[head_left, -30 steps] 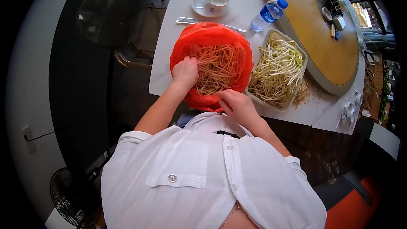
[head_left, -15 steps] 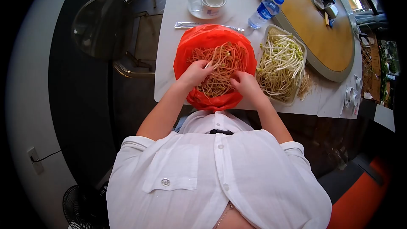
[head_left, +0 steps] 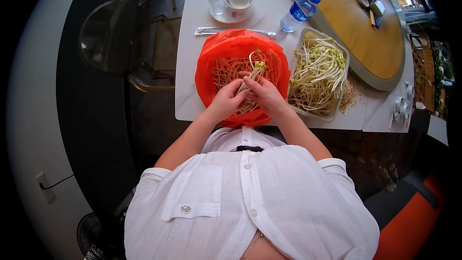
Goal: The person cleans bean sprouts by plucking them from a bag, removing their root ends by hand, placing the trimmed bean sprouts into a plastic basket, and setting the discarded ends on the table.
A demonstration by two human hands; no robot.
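A red plastic bag [head_left: 206,67] lies wide open at the table's near edge, with many bean sprouts [head_left: 226,71] inside. Over its middle, my left hand [head_left: 227,100] and my right hand [head_left: 266,96] come together around a small bunch of bean sprouts [head_left: 258,70]. The bunch's green-yellow heads point up and away from me. Both hands are closed on its lower part, where the fingers hide the stems. To the right of the bag, a pale plastic basket [head_left: 347,62] is heaped with whiter bean sprouts [head_left: 318,74].
Beyond the bag lie a wrapped chopstick packet [head_left: 211,31] and a plate with a cup [head_left: 239,0]. A water bottle [head_left: 299,13] stands by the large wooden turntable [head_left: 361,33]. Root scraps [head_left: 352,97] lie beside the basket. A transparent chair [head_left: 113,38] is at the left.
My hands were apart, both down in the sprouts in the bag. Now they have met over the bag's middle, and a small bunch of sprouts is raised between them.
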